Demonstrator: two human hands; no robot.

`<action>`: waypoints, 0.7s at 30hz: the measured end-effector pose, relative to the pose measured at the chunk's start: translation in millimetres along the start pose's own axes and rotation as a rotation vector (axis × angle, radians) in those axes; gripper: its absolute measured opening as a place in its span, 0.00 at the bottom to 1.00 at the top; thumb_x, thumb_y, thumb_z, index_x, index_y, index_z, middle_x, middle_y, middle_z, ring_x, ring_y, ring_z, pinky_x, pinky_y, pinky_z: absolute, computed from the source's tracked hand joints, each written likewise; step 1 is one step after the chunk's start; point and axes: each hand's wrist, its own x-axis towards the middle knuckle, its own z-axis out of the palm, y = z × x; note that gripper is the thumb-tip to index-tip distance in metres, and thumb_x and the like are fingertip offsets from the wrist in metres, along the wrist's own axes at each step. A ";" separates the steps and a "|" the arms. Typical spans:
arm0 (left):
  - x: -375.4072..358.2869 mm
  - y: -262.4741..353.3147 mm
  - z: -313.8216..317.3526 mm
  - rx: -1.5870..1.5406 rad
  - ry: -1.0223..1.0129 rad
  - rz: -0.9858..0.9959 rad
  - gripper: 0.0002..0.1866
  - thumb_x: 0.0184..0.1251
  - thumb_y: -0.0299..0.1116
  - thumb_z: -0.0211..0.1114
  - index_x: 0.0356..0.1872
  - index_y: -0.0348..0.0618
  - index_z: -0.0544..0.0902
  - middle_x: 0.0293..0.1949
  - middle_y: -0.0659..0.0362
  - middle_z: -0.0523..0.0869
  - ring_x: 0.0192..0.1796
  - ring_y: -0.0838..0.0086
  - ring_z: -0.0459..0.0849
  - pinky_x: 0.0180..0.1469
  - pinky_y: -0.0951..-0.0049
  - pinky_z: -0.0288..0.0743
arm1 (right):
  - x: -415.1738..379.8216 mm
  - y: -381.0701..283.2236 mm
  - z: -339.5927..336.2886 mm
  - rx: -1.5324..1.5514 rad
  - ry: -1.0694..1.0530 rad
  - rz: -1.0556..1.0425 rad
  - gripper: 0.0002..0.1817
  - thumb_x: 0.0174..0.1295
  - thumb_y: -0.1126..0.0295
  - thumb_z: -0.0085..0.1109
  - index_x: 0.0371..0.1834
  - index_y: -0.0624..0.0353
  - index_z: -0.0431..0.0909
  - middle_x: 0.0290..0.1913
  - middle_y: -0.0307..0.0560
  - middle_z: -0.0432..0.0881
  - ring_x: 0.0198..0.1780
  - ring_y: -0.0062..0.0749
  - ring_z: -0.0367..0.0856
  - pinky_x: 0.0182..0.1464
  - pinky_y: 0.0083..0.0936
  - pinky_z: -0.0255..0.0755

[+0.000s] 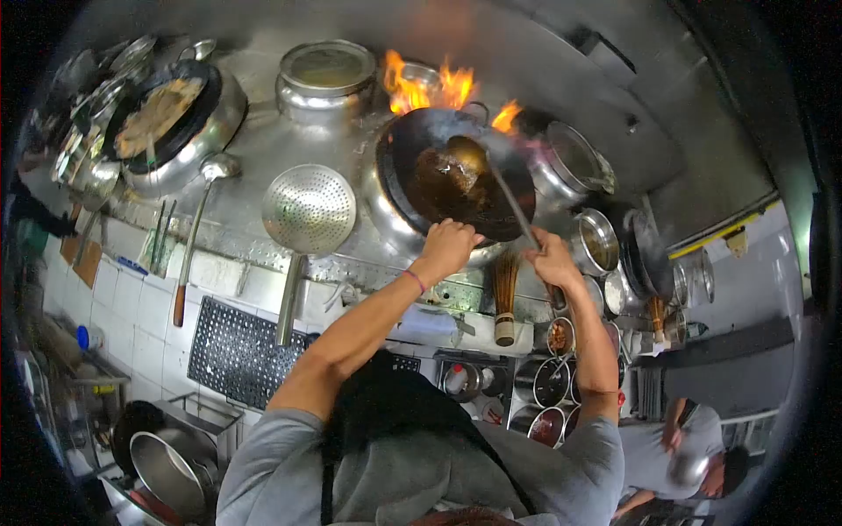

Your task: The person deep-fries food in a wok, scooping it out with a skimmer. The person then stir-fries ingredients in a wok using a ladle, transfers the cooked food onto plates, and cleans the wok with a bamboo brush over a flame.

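Observation:
A dark wok [405, 188] sits over a burner with brown liquid [443, 184] in its bowl. My left hand [450, 246] is closed on its near rim; the fingertips are mostly hidden. My right hand [552, 259] is closed round the long handle of a ladle [469, 156]. The ladle's bowl rests in the wok, at the liquid. Flames [430, 88] rise behind the wok's far rim. A bamboo wok brush [505, 302] lies just below the wok, between my forearms.
Left of the wok lie a large perforated strainer [310, 209] and another ladle [197, 223]. A lidded pot [326, 74] stands behind them; a second wok [158, 118] is at far left. Seasoning containers [551, 382] sit at lower right. Another person [667, 456] is at bottom right.

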 end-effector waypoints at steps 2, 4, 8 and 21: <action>3.2 -2.3 -8.6 -0.018 -0.110 -0.011 0.14 0.67 0.40 0.57 0.34 0.40 0.83 0.35 0.51 0.84 0.44 0.57 0.80 0.45 0.56 0.72 | 14.9 -11.4 -0.4 -0.019 0.072 -0.047 0.21 0.53 0.70 0.59 0.51 0.66 0.76 0.31 0.60 0.81 0.34 0.44 0.82 0.43 0.37 0.73; -17.8 -1.3 -24.3 -0.113 0.037 0.038 0.14 0.66 0.35 0.58 0.48 0.42 0.81 0.45 0.51 0.83 0.51 0.57 0.77 0.51 0.57 0.70 | 34.7 -57.7 -8.1 0.046 0.071 -0.121 0.20 0.55 0.72 0.56 0.51 0.68 0.75 0.27 0.55 0.80 0.28 0.37 0.81 0.35 0.34 0.74; -74.7 -6.9 -80.9 -0.191 0.164 0.085 0.16 0.65 0.32 0.58 0.54 0.43 0.79 0.50 0.48 0.81 0.57 0.54 0.75 0.56 0.57 0.68 | 112.7 -130.3 12.6 0.430 -0.021 -0.132 0.08 0.60 0.73 0.52 0.39 0.65 0.77 0.16 0.38 0.71 0.12 0.22 0.69 0.15 0.24 0.62; -243.4 -79.0 -198.8 -0.558 0.149 -0.678 0.12 0.56 0.26 0.67 0.42 0.39 0.84 0.30 0.47 0.86 0.32 0.62 0.87 0.37 0.69 0.78 | 343.9 -277.8 164.3 1.701 -0.464 0.142 0.06 0.59 0.75 0.55 0.29 0.67 0.70 0.19 0.42 0.70 0.17 0.28 0.69 0.17 0.24 0.64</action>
